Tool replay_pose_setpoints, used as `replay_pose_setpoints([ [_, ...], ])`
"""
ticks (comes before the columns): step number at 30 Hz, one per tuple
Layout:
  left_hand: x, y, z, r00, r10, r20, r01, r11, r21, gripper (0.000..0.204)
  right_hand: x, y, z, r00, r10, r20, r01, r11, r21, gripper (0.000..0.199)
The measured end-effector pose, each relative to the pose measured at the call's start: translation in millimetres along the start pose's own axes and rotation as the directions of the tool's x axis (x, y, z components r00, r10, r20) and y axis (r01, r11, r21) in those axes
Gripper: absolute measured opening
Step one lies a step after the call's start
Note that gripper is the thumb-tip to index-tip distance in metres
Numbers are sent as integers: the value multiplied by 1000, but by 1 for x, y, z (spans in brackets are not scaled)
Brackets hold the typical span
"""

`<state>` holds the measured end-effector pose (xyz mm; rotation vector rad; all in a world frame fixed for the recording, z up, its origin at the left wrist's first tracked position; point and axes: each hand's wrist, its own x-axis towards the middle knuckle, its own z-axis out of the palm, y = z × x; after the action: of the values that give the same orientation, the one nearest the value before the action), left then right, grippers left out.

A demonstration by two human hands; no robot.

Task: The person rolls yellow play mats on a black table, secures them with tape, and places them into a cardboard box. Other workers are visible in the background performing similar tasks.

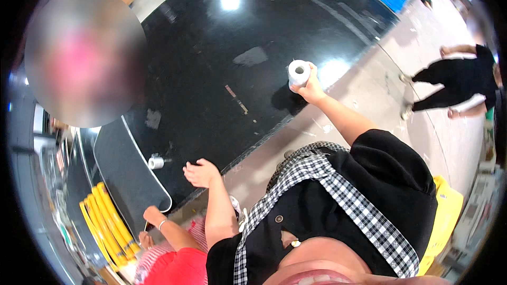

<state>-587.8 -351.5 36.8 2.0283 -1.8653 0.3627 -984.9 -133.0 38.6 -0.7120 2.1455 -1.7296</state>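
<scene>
Big shop floor here, with a huge glossy black sheet (227,68) spread over pale concrete, ceiling lights bouncing off it and a few scuffs and bits of tape on top.

The thing to look at is a white roll of tape (299,72), fat, with a round hollow core facing up. It's held up in the air over the right edge of the black sheet, near where the sheet meets the bare floor. The right hand (310,88) has its fingers wrapped around the roll from below, a firm closed grip. The left hand (201,173) is lower down near the sheet's front edge, fingers loosely spread and holding nothing.

Just left of that hand sits a second, smaller white roll (156,162), lying on a dark grey cut panel (127,171) with a pale outline. Beside the panel there's a bundle of yellow tubes (108,227). Another person in a red top (177,265) is down at the bottom, one arm reaching toward the panel. Off to the right, someone in black (459,76) is well apart on the concrete.
</scene>
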Motion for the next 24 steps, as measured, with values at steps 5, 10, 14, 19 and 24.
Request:
replay_pose_setpoints([
  [5,-9,-5,-5,1000,1,31,-3,999,42,45,-10,14,-50,991,16,-129,-14,1000,16,101],
  [10,27,-31,28,996,-1,88,0,1000,12,43,-4,20,-11,991,-30,-128,27,999,-27,101],
  [14,46,-56,41,994,49,94,-45,998,-52,44,-3,18,-12,991,-36,-128,40,999,29,100],
  [19,81,-128,59,994,95,54,-89,990,-106,45,9,-9,-36,973,-18,-230,25,999,24,100],
  [24,102,-163,47,988,-112,107,95,983,155,47,38,19,-113,859,-177,-480,97,977,-188,98],
])
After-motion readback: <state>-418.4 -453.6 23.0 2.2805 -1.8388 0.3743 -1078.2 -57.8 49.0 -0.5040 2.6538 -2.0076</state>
